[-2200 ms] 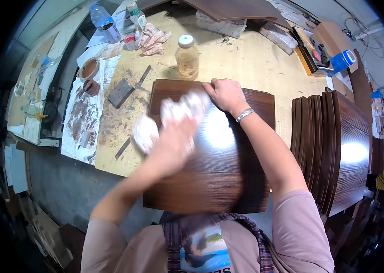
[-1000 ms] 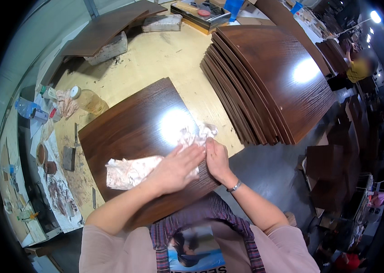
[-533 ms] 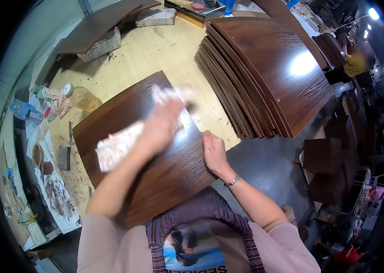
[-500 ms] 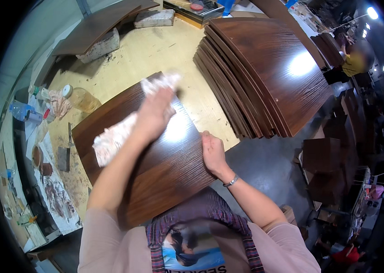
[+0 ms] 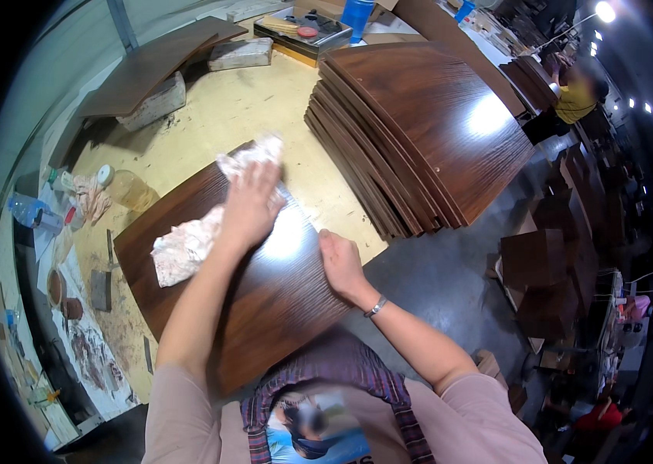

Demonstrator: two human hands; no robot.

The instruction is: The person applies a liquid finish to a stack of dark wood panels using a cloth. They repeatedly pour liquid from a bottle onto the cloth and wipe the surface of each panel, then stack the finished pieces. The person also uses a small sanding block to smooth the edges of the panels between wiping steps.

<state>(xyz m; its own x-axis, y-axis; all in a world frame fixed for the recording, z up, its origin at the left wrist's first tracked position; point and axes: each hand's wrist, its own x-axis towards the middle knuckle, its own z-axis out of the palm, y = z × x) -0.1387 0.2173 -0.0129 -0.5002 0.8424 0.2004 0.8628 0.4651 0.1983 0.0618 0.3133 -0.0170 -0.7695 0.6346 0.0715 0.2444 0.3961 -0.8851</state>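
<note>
A dark brown wood-grain panel (image 5: 265, 317) lies flat and aslant on the pale table in front of me. My left hand (image 5: 251, 205) presses a crumpled white cloth (image 5: 253, 157) onto the panel near its far corner, fingers resting over it. More crumpled white cloth (image 5: 183, 249) lies on the panel beside my left wrist; whether both are one piece I cannot tell. At the right edge of the panel, my right hand (image 5: 343, 267) grips the board, with its thumb lying along the top; the fingers underneath are hidden.
A stack of similar brown panels (image 5: 435, 116) stands at the far right. At the left are a bottle of yellowish liquid (image 5: 132, 189), a clear bottle (image 5: 33, 210) and a dark block (image 5: 101, 290). Another panel (image 5: 153, 66) leans on white blocks behind. A person in yellow (image 5: 576, 103) works farther off.
The whole view has shifted slightly, so most things sit farther left. My left hand and the cloth have stayed near the panel's far corner; my right hand keeps its grip on the edge.
</note>
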